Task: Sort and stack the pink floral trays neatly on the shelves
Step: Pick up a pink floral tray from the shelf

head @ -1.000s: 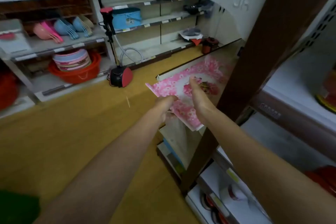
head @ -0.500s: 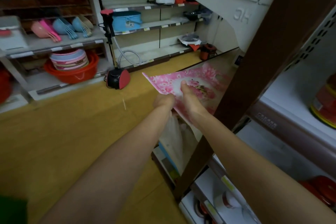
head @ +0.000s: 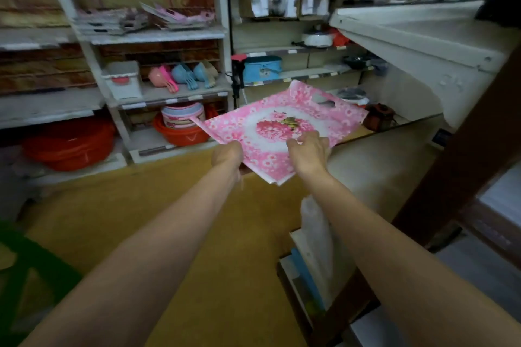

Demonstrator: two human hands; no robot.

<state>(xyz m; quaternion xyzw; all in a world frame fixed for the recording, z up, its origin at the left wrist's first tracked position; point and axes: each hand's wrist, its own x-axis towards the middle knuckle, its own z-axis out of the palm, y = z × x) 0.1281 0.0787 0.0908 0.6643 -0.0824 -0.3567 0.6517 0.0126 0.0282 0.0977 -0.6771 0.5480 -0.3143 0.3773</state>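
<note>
Both hands are out in front holding one pink floral tray (head: 282,124) up in the air over the yellow floor (head: 141,220), so it's not on any shelf at the moment. The tray is tilted, with its cut-out handle at the edge away from the person and the near corner pointing down between the two wrists.

The left hand (head: 227,153) grips the near left edge of the tray, fingers curled under it where I can't really see them. The right hand (head: 308,153) is on the near right part of the tray, fingers (head: 298,141) bent over the top surface just below the flower picture in the middle. It looks like it's holding on rather than lying flat.

Beyond the tray, to the left of it, there's a white shelf unit (head: 158,36). Its upper level has a messy pile of more pink trays (head: 180,17), kind of blurry. One level down are some pink and blue scoops (head: 183,77) and a white box (head: 124,80). Below those, just left of the held tray's far corner, a red basin (head: 180,134) sits with striped bowls stacked in it. A blue case (head: 262,69) sits on another shelf just above the tray.
</note>
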